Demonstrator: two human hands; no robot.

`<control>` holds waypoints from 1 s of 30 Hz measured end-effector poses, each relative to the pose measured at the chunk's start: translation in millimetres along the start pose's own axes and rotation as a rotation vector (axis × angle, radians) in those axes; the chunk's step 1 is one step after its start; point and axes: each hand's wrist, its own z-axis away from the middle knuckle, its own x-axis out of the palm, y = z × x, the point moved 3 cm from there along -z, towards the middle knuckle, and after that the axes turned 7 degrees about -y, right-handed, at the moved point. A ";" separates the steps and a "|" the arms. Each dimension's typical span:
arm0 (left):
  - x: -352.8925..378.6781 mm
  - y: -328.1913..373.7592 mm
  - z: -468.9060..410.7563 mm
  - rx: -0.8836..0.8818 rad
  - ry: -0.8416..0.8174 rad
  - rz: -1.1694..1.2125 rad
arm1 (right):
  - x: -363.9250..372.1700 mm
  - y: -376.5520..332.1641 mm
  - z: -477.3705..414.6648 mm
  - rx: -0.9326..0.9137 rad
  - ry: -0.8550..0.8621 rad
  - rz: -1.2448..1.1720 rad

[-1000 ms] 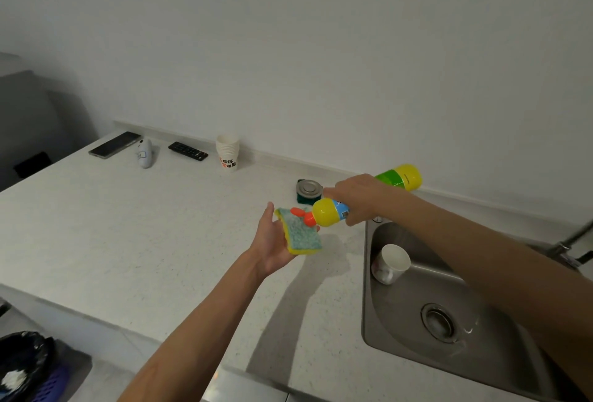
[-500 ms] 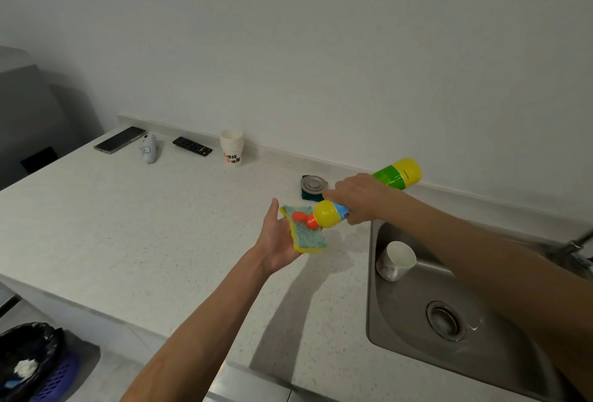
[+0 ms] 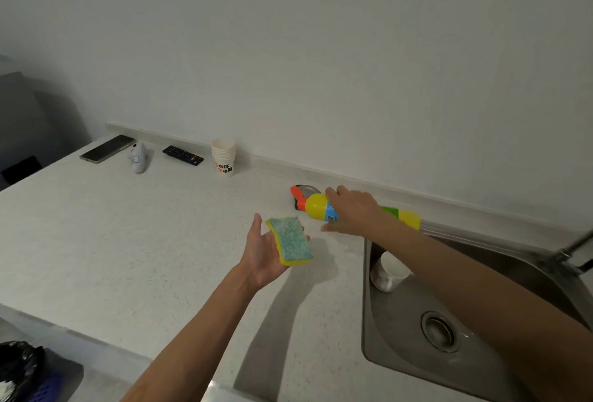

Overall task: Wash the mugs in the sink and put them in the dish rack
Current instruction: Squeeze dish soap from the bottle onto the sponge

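Over the pale speckled counter (image 3: 128, 241), the left hand (image 3: 263, 257) was held palm up with the thumb spread away from the fingers. A sponge (image 3: 292, 241) lay across the palm and fingers, blue-green side up and yellow side down, with one fingertip showing past its right edge. Just beyond it, the right hand (image 3: 353, 212) gripped a yellow and green soap bottle (image 3: 316, 207), fingers curled over the top and thumb underneath. The bottle lay nearly level, its orange cap pointing left and away from the sponge; whether it touched the counter could not be told. Behind the cap sat a round metal tin (image 3: 309, 190) near the wall.

To the right, one white mug (image 3: 390, 271) lay tipped on its side in the steel sink (image 3: 401, 350), against the left wall, its mouth facing up and to the right. The right forearm crossed above the basin, and the tap (image 3: 574, 250) showed at the far right edge. Along the back of the counter stood a stack of paper cups (image 3: 223, 156), a black remote (image 3: 183, 155), a small white gadget (image 3: 138, 157) and a phone (image 3: 107, 148).
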 end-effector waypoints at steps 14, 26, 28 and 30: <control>-13.1 21.2 -6.6 0.005 0.028 0.000 | 12.4 -6.0 -6.7 0.098 0.379 -0.778; -14.5 35.5 -11.3 -0.033 0.025 -0.069 | 14.1 -19.1 -32.5 -0.036 0.462 -0.568; -14.8 35.6 -10.7 -0.038 0.013 -0.090 | 17.4 -21.7 -34.1 -0.041 0.459 -0.540; -14.3 31.9 -9.3 -0.059 0.000 -0.112 | 19.9 -21.3 -35.2 -0.047 0.453 -0.565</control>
